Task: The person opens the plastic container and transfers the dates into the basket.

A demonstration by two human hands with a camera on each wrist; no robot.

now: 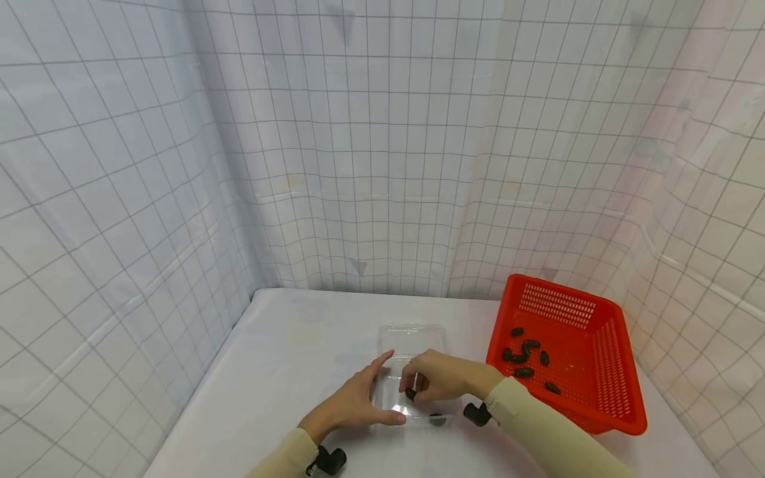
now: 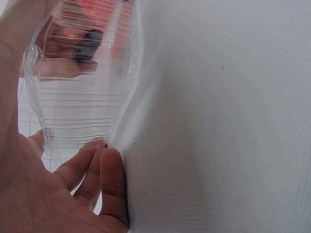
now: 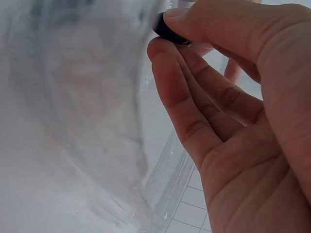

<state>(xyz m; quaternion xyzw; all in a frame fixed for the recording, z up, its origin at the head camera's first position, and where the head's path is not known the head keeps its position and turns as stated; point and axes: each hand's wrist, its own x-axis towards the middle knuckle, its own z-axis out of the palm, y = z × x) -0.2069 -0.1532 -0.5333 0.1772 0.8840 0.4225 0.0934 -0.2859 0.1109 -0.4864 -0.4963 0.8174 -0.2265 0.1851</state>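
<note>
A clear plastic clamshell box (image 1: 391, 400) lies on the white table, its lid (image 1: 412, 340) folded back to the far side. My left hand (image 1: 352, 401) rests against the box's left side with fingers spread and the thumb along its near edge. Inside the box, my right hand (image 1: 439, 374) pinches a small dark oval piece (image 3: 170, 31), date-like in shape, between thumb and fingers. Another dark piece (image 1: 437, 419) sits at the near right of the box. Through the ridged clear wall, the left wrist view shows the pinched piece (image 2: 88, 47) blurrily.
To the right stands a red perforated plastic basket (image 1: 611, 358) holding several loose dark oval pieces (image 1: 523, 372). My right forearm passes in front of its near left corner. White grid-patterned curtains (image 1: 370, 146) enclose the table (image 1: 281, 358) at the back and both sides.
</note>
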